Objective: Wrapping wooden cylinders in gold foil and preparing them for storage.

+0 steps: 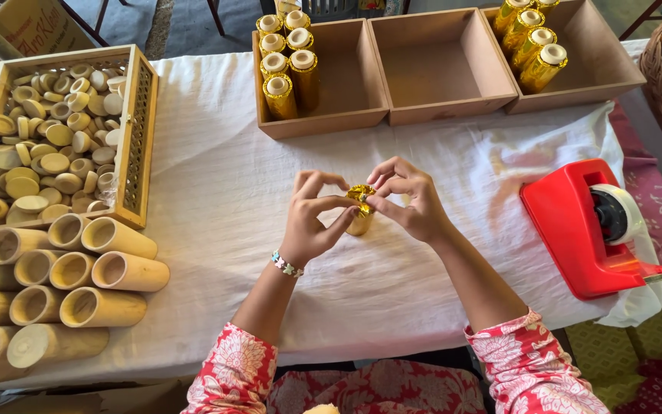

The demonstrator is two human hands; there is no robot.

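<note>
Gold-foil tube (359, 208) is stood upright mid-worktop (216, 192) on the white cloth, gripped by both hands. Left hand (312, 218) is wrapped round its side; right hand (411, 199) pinches foil at the top end. Step judged: foil being folded in over the tube's top. Next move likely calls for steady hold and tight creasing. Tube body mostly hidden by fingers; fold state cannot be made out. Tape dispenser (588, 226) sits right.
</note>
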